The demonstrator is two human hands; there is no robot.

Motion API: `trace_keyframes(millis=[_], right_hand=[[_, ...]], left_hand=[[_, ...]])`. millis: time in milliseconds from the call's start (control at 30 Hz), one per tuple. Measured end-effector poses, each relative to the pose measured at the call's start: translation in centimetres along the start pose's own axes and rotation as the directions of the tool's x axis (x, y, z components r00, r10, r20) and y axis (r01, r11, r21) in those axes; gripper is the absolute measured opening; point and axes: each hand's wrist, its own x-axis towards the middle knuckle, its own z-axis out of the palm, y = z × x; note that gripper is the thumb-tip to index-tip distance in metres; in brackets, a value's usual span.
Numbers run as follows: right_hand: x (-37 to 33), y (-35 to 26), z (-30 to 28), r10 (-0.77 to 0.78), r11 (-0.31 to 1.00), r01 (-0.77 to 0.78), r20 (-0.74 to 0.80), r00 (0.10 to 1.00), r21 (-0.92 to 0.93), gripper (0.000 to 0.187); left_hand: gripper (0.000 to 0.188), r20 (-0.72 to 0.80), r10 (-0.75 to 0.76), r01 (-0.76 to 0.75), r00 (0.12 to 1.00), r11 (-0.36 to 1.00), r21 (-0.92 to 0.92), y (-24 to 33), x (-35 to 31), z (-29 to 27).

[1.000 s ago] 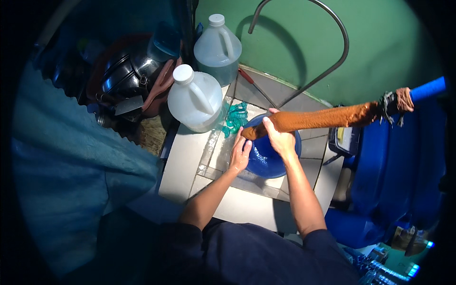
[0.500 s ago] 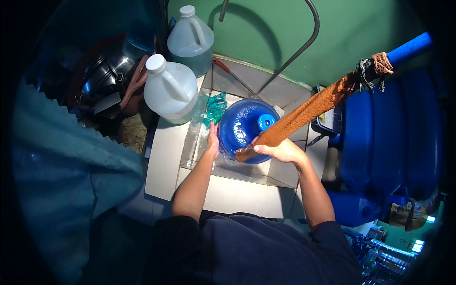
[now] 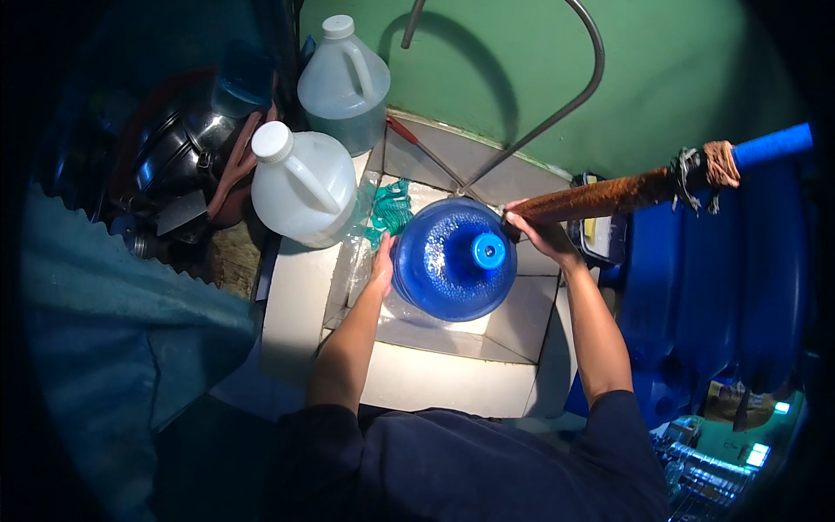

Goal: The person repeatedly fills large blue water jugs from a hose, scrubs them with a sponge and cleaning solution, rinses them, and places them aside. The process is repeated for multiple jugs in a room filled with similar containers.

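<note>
A big round blue water jug (image 3: 426,278) with a lighter blue cap (image 3: 489,251) stands in the tiled basin (image 3: 522,326). My left hand (image 3: 382,268) lies along the jug's left side, fingers stretched out against it. At the jug's far right, my right hand (image 3: 546,237) is closed round the end of a long brown cloth-wrapped hose or pipe (image 3: 609,198). Ties bind the wrap to a blue pipe (image 3: 774,145) at upper right. Crumpled green netting (image 3: 392,209) rests behind my left hand.
Two translucent handled jugs (image 3: 304,191) of liquid stand at the basin's left. A bent grey metal pipe (image 3: 557,109) curves up the green wall. Large blue containers (image 3: 704,278) line the right side; a teal cover (image 3: 113,322) hangs at left.
My right hand has moved the wrapped end from across the jug's near side to its far right, swinging it away from the cap. The left hand stays at the jug's side.
</note>
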Motion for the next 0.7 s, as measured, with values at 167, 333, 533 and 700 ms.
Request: trace_keyframes(millis=[167, 333, 533, 700], right_hand=[[6.0, -4.6, 2.2, -0.287, 0.947, 0.251, 0.178, 0.941, 0.200, 0.027], [7.5, -9.9, 4.8, -0.514, 0.853, 0.396, 0.409, 0.754, 0.340, 0.023], [8.6, -7.5, 4.8, -0.539, 0.838, 0.429, 0.381, 0.752, 0.338, 0.026], [8.4, -0.4, 1.0, -0.534, 0.827, 0.425, 0.277, 0.799, 0.369, 0.029]], left_hand=[[0.077, -0.026, -0.002, 0.003, 1.000, 1.000, 0.030, 0.2, 2.3, 0.1], [0.062, -0.043, -0.016, 0.015, 0.999, 1.000, -0.007, 0.3, 5.2, 0.3], [0.061, 0.151, -0.079, 0.084, 0.985, 0.996, -0.021, 2.6, 6.5, 1.2], [0.065, 0.240, 0.085, -0.144, 0.967, 0.959, 0.243, 7.5, 1.2, 3.9]])
